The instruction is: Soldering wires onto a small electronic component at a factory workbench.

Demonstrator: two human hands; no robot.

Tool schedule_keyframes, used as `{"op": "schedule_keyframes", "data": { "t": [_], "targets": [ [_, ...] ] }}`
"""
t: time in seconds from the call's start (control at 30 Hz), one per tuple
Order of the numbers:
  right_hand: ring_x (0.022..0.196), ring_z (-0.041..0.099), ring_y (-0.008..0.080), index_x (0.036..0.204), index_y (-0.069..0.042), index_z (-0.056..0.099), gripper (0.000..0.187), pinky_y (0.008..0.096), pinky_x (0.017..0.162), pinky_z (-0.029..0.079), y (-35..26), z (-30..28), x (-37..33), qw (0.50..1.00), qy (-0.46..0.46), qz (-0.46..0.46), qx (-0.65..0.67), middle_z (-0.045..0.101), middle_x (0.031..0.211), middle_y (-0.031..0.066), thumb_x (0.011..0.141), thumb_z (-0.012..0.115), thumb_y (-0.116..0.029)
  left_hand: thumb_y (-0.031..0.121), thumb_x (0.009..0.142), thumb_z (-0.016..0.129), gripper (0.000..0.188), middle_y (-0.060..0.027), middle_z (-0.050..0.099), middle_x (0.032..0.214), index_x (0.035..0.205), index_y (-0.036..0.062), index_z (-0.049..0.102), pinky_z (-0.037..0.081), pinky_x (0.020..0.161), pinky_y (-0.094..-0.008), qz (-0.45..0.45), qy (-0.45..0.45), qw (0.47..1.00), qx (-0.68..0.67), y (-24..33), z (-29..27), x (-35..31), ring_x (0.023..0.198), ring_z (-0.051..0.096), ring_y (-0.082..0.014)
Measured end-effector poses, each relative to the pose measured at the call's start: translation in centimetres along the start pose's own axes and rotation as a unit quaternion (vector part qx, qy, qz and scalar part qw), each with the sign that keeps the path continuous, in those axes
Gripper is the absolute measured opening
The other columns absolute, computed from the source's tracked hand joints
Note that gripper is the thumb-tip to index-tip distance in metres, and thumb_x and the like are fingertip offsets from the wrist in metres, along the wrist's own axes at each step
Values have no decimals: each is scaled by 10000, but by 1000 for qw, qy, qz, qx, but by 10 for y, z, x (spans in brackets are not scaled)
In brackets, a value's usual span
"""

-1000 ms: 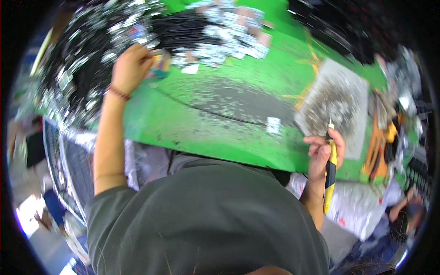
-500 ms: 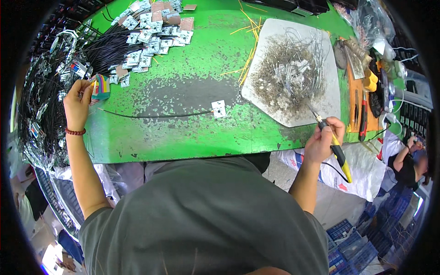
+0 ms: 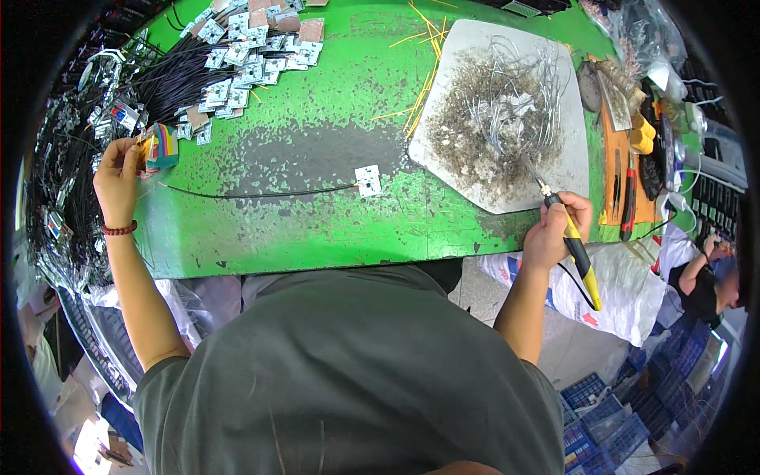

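My right hand (image 3: 557, 232) grips a yellow-and-black soldering iron (image 3: 579, 253), its tip pointing up and left onto the soot-marked pale board (image 3: 447, 170), at the lower edge of a tangle of thin solder wire (image 3: 514, 103). Far to the left, my left hand (image 3: 117, 184) has thumb and forefinger pinched together beside a small block with coloured stripes (image 3: 162, 146); what lies between the fingertips is too small to make out. Between the hands, a small white square circuit board (image 3: 368, 180) lies on the green table, with a black cable (image 3: 253, 195) running left from it.
Many similar boards with black cables (image 3: 237, 55) are heaped at the back left. A dark mass of cables (image 3: 67, 190) fills the left end. Yellow strips (image 3: 428, 79) lie beside the pale board. Tools, including red-handled pliers (image 3: 628, 202), rest at the right; another person (image 3: 707, 273) sits beyond.
The soldering iron's tip has moved up and left, further onto the wire tangle. My left hand stays pinched beside the striped block, and the whole view has shifted slightly.
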State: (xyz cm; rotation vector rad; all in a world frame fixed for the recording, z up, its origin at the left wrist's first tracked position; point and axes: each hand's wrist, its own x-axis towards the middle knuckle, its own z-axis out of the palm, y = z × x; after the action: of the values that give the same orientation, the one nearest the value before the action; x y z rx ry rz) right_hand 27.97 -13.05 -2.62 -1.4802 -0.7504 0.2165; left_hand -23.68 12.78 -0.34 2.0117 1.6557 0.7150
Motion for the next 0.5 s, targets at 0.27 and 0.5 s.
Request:
{"op": "schedule_keyframes", "data": {
  "t": [0.27, 0.5],
  "targets": [
    [606, 463, 51, 842, -2, 525, 102, 163, 527, 397, 9, -2, 3, 999, -21, -28, -39, 505, 761, 16, 747, 536, -36, 86, 876, 580, 142, -17, 630, 826, 971, -7, 629, 457, 626, -189, 17, 68, 998, 3, 3, -4, -2, 697, 560, -57],
    [606, 458, 55, 837, -1, 531, 105, 168, 543, 405, 4, 3, 0, 999, -5, -35, -21, 501, 739, 15, 737, 534, -32, 27, 864, 579, 103, -26, 625, 883, 940, -27, 623, 438, 731, -197, 21, 81, 987, -134, 68, 4, -34, 806, 557, -75]
  ]
}}
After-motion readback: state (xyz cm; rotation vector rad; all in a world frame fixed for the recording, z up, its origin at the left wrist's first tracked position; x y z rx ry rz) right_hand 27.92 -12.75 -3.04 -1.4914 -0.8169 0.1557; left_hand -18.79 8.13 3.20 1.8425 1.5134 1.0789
